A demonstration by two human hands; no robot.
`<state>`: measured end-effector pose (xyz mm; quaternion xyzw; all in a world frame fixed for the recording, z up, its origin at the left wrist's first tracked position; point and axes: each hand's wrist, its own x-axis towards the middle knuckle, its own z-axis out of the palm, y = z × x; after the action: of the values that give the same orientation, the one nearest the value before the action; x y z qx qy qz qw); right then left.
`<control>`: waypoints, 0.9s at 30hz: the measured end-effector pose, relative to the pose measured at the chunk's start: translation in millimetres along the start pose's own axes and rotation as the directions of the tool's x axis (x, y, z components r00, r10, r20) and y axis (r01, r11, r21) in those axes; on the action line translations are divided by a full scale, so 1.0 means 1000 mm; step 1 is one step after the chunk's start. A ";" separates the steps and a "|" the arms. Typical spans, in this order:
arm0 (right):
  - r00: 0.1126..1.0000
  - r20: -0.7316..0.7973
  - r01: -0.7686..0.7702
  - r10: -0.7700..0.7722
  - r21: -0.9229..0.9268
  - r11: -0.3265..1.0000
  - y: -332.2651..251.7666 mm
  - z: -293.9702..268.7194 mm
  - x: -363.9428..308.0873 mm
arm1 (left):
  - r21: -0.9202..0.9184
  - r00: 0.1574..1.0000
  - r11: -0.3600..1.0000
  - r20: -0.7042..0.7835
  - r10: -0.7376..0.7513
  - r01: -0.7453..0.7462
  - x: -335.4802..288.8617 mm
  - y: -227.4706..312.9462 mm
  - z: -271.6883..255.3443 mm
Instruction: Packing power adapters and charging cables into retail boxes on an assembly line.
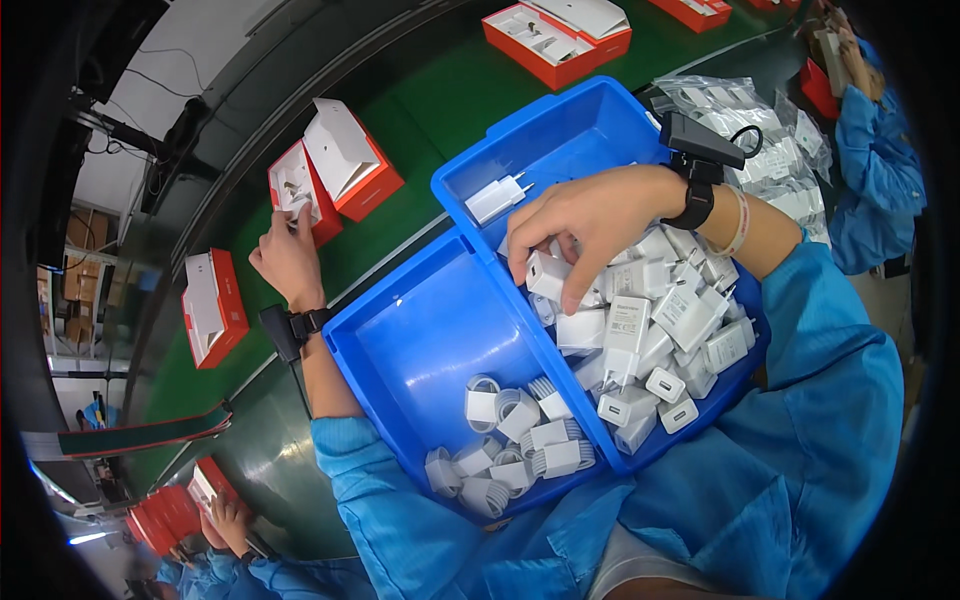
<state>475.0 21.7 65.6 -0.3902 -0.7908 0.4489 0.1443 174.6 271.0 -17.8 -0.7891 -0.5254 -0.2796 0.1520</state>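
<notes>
A blue two-part bin (400, 345) rests on my lap. One compartment holds several white plug chargers (660, 330), the other several coiled white cables (510, 440). My right hand (585, 225) reaches into the charger pile, its fingers closed around one white charger (545, 275). My left hand (288, 255) stretches out to the green conveyor belt (420, 110) and touches the inside of an open red and white box (300, 185). Both wrists wear black bands.
More open red boxes (555, 35) (213, 305) ride on the belt. Clear bags of white chargers (770, 150) lie at the right. Other people in blue sleeves (880, 170) (230, 570) work at the upper right and lower left.
</notes>
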 end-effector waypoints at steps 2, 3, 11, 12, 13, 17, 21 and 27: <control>1.000 -0.006 -0.010 0.010 0.015 1.000 0.000 0.000 -0.001 | 0.000 0.986 0.996 0.140 0.093 -0.094 -0.001 -0.002 0.002; 1.000 -0.008 -0.012 0.012 0.013 1.000 0.000 0.000 -0.001 | -0.003 0.986 0.995 0.138 0.094 -0.095 -0.004 -0.003 0.005; 0.930 -0.337 -0.087 0.146 0.182 0.979 -0.020 -0.005 -0.005 | -0.237 0.950 0.956 0.217 0.225 -0.172 -0.007 -0.007 0.004; 0.904 -0.406 -0.084 0.135 0.141 0.986 -0.028 -0.007 -0.006 | -0.244 0.941 0.955 0.250 0.228 -0.167 -0.006 -0.004 0.001; 0.898 -0.416 -0.099 0.145 0.131 0.986 -0.031 -0.008 -0.007 | -0.261 0.942 0.950 0.238 0.237 -0.173 -0.008 -0.001 0.002; 0.894 -0.433 -0.166 0.116 -0.080 0.983 -0.053 -0.012 -0.003 | -0.422 0.956 0.880 0.088 0.280 -0.219 -0.018 -0.019 -0.003; 0.892 -0.392 -0.199 0.223 0.101 0.975 -0.065 -0.017 0.000 | -0.576 0.992 0.813 -0.130 0.010 -0.084 -0.041 -0.033 -0.020; 0.873 -0.314 0.069 0.374 0.837 0.543 -0.059 -0.002 0.019 | -0.718 0.992 0.688 0.022 -0.128 0.104 -0.097 -0.045 -0.036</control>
<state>434.9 20.4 113.0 -0.4394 -0.3893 0.6722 0.4511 94.9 197.9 -50.0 -0.7467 -0.4214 -0.4830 -0.1775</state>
